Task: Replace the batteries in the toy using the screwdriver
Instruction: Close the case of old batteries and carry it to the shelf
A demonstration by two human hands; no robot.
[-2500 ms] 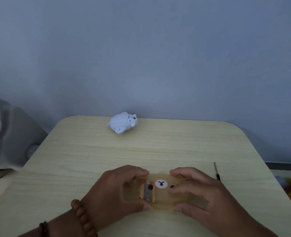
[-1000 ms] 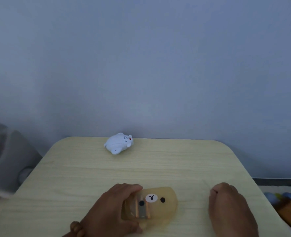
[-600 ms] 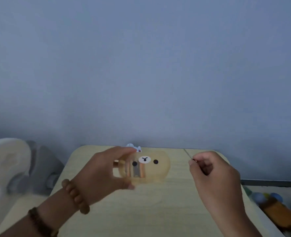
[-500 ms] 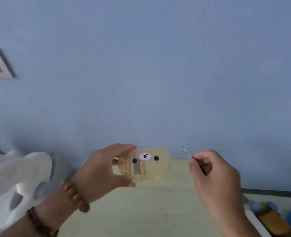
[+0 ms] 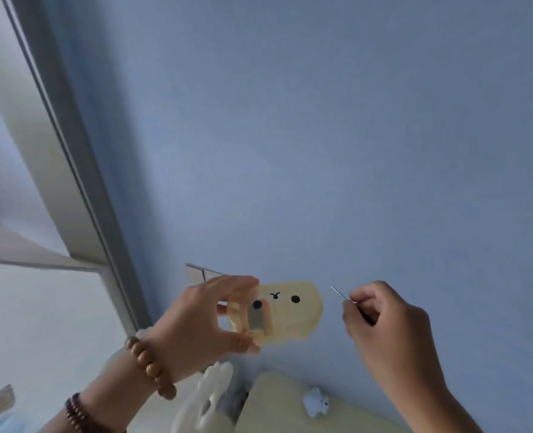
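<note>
Left hand (image 5: pixel 196 320) grips the yellow toy (image 5: pixel 290 310); right hand (image 5: pixel 384 320) pinches the screwdriver (image 5: pixel 340 294).

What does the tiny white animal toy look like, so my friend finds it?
Look below the blue wall to the pale wooden table at the bottom edge. The white toy lies near its far edge. Unlike the see-through yellow bear-faced case held up in the left hand, it is solid white and untouched.

Smooth translucent yellow plastic is shown on the bear-faced case (image 5: pixel 293 314); a thin metal shaft is seen on the screwdriver (image 5: pixel 339 293); matt pale wood on the surface (image 5: pixel 274 401).
</note>
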